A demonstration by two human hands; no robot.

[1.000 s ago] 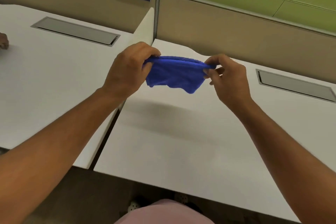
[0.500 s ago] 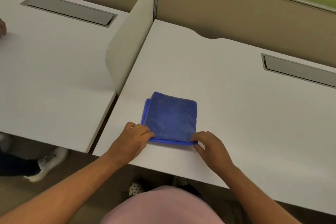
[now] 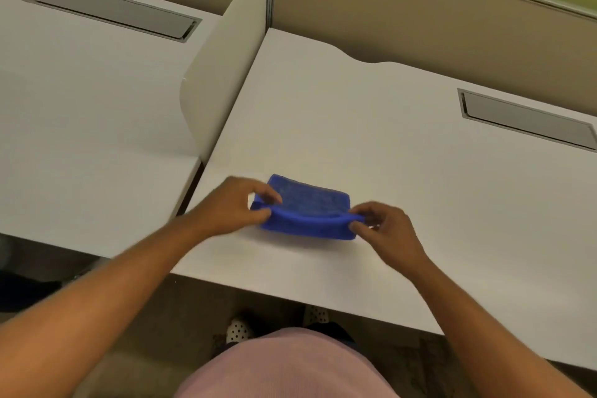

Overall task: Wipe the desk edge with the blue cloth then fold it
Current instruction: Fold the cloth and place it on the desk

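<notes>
The blue cloth [image 3: 307, 208] lies folded on the white desk [image 3: 403, 178], a little back from the desk's front edge [image 3: 290, 296]. Its near edge is lifted off the surface and curls toward the far side. My left hand [image 3: 235, 207] pinches the cloth's near left corner between thumb and fingers. My right hand [image 3: 384, 226] pinches the near right corner the same way. Both hands are slightly blurred.
A low white divider panel [image 3: 223, 74] stands along the desk's left side, with a second white desk [image 3: 80, 113] beyond it. A grey cable hatch [image 3: 523, 119] is set in the desk at the right, another hatch [image 3: 113, 10] at the far left. Beige partition walls close the back.
One second ago both hands held the cloth stretched in the air. Half a second ago it lay flat on the desk. Now its near edge is raised and carried toward the far edge.
</notes>
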